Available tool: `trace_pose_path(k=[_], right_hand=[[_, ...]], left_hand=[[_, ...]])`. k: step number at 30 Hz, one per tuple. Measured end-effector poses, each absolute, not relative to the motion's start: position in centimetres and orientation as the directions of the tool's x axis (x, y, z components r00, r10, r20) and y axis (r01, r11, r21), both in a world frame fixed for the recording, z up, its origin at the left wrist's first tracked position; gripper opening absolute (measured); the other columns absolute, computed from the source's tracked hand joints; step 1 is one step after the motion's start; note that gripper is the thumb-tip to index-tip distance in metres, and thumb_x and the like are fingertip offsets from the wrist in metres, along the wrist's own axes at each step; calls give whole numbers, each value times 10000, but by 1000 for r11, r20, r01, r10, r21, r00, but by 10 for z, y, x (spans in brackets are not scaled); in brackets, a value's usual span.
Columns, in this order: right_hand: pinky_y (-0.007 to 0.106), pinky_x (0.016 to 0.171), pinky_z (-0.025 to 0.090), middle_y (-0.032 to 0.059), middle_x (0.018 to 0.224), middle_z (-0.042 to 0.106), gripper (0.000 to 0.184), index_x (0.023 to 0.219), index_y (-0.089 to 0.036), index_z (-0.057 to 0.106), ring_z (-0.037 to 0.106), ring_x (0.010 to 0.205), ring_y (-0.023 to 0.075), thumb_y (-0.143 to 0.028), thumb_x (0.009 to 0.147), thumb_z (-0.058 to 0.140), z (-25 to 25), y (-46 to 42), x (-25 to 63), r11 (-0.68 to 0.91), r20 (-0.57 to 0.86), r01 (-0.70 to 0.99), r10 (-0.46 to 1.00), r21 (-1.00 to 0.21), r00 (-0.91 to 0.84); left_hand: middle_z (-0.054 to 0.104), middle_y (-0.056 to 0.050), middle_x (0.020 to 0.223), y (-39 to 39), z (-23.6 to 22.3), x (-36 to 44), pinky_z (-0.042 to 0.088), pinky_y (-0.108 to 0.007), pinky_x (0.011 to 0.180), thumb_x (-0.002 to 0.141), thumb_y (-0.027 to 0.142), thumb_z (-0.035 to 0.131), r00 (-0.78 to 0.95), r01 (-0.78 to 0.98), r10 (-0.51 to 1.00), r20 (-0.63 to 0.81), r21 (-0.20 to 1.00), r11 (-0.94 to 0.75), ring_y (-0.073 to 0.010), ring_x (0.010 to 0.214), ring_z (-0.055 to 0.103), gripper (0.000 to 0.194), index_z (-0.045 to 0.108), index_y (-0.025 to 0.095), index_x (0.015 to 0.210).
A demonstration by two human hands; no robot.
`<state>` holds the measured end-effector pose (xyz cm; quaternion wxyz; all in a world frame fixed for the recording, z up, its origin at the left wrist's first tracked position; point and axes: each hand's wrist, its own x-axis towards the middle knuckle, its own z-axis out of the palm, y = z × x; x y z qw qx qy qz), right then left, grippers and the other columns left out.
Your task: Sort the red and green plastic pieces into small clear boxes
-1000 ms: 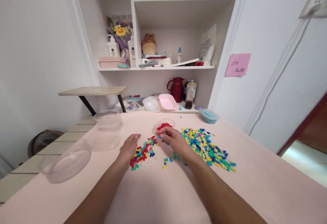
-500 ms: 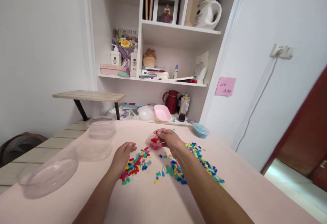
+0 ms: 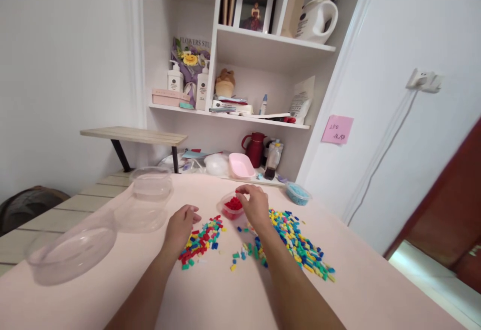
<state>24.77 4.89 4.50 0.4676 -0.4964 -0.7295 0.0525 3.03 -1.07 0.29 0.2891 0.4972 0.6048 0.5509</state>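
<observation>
My right hand (image 3: 256,208) is above the right rim of a small clear tub (image 3: 222,210) that holds red pieces (image 3: 233,203). Its thumb and forefinger pinch a tiny red block (image 3: 237,191). My left hand (image 3: 181,227) rests at the left edge of a smaller pile of mixed coloured blocks (image 3: 205,238), its fingers loosely bent and slightly apart, with nothing visible in them. A bigger pile, mostly blue, yellow and green blocks (image 3: 298,239), spreads to the right, partly hidden by my right forearm.
Clear plastic containers (image 3: 71,247) stand along the table's left side. A tub of light blue pieces (image 3: 297,194) sits at the back right. Behind the table, a pink tray (image 3: 241,165), a red jug (image 3: 254,149) and a bottle (image 3: 273,161) stand under the shelves.
My right hand has shifted right and up from over the tub to its right rim, uncovering the red pieces inside. My left hand stays beside the smaller pile. The view has turned slightly.
</observation>
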Motion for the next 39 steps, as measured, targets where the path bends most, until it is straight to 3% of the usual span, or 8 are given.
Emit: trace_pose_path(k=[6,9,13,16,19,24,33,39], right_hand=[[413,917,361,53,994,690,234,1031,-243,676,556,1005,250,-246,833,551,48,44,252,489,666,708,745,-510,-36],[328,800,428,36,869,699,227,958,-226,691,605,829,203,-275,873,486,50,36,249,535,624,602,778,-593,-76],[251,592,402,-11,624,643,244,815,-219,696,571,562,142,-304,887,478,54,18,236,519,408,567,854,-639,-321],[248,617,388,10,705,691,239,804,-223,709,621,677,156,-290,885,495,53,10,227,499,291,716,866,-488,-406],[273,724,405,36,969,729,255,985,-255,720,637,934,204,-285,898,481,48,12,225,436,259,834,895,-339,-362],[308,820,421,52,1198,664,352,1200,-294,640,601,1071,225,-254,919,432,37,20,223,415,237,873,903,-258,-359],[309,721,432,63,1033,707,388,1067,-314,688,660,922,237,-113,774,533,24,24,204,432,189,899,891,-77,-412],[303,693,413,74,972,724,227,957,-248,689,659,905,243,-161,810,540,21,29,204,366,202,920,920,-139,-335]], left_hand=[[732,-43,726,-9,2,29,499,-351,712,808,379,427,-335,301,919,206,948,-102,-223,731,698,289,654,207,848],[731,-43,718,-9,3,29,501,-351,722,807,372,425,-339,302,916,214,947,-110,-217,717,695,284,651,204,847],[729,-50,713,-8,3,28,503,-354,712,800,387,432,-341,300,914,219,947,-116,-223,707,694,294,650,195,849],[727,-45,706,-7,2,28,503,-352,706,794,388,429,-337,302,916,218,946,-114,-223,704,695,297,650,197,847],[726,-45,700,-5,1,27,504,-351,706,783,374,423,-334,303,918,215,946,-111,-221,700,693,290,650,199,830],[722,-48,687,-3,0,26,504,-352,696,774,372,428,-332,296,919,212,948,-112,-221,685,687,289,651,197,831],[719,-44,683,-6,3,27,500,-361,713,781,394,428,-330,310,919,216,944,-111,-224,691,684,302,653,200,832],[716,-43,682,-4,3,26,501,-357,715,782,381,422,-318,324,923,217,940,-110,-222,695,684,294,649,199,829]])
